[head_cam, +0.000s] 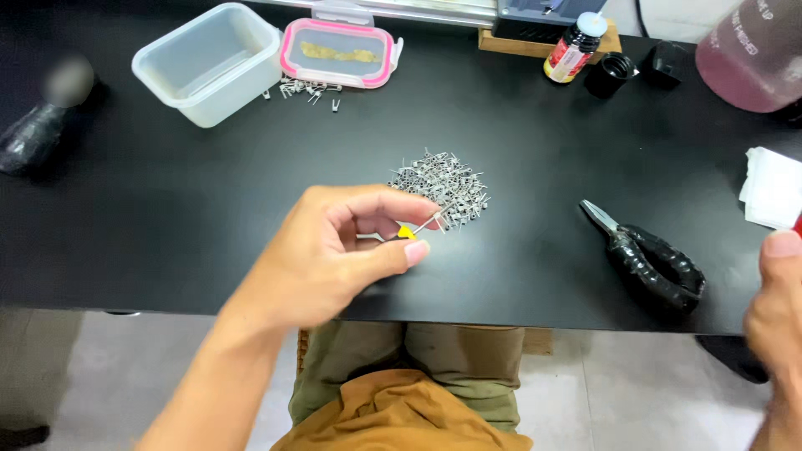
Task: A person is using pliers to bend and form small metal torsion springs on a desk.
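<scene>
My left hand (334,250) pinches a thin metal tool with a yellow grip (415,229), its tip reaching into the near edge of a pile of small metal wire coils (441,185) on the black table (209,192). My right hand (775,309) is at the right edge of the view, mostly cut off, thumb raised, with a sliver of something red just above it. Black-handled pliers (656,260) lie on the table between the pile and my right hand.
A clear plastic tub (209,63) and its pink-rimmed lid (337,52) stand at the back left, with several loose coils (309,88) beside them. A small bottle (573,46), black caps (610,73), a pink jug (752,54) and white paper (773,188) sit at the right.
</scene>
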